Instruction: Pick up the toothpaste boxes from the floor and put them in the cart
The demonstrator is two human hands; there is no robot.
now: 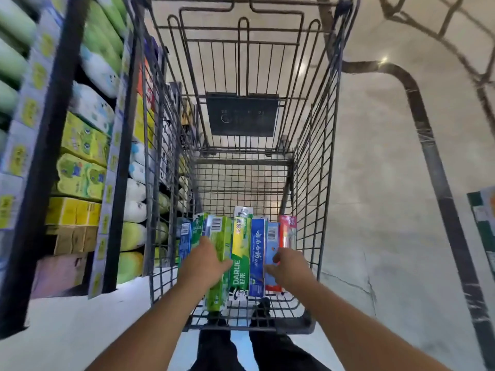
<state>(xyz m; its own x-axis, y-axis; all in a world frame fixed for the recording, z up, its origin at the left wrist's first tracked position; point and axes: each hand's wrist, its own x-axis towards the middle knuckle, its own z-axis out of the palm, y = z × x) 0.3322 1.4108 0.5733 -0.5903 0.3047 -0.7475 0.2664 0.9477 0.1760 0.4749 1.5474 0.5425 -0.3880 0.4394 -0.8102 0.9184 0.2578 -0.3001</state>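
Note:
I look down into a dark wire shopping cart (310, 162). Several toothpaste boxes lie side by side on its floor: a green Darlie box (239, 253), a dark blue box (257, 253), a light blue box (272, 245) and a red one (288, 228). My left hand (206, 259) grips a bright green box (219, 266) at the left of the row. My right hand (289, 265) rests over the light blue and red boxes with its fingers loosely bent; what its fingertips do is hidden.
Shelves (80, 156) packed with green, yellow and white goods run close along the cart's left side. Pale polished floor (388, 236) lies to the right. A box corner (482, 218) shows at the right edge. My dark trousers (241, 349) stand behind the cart.

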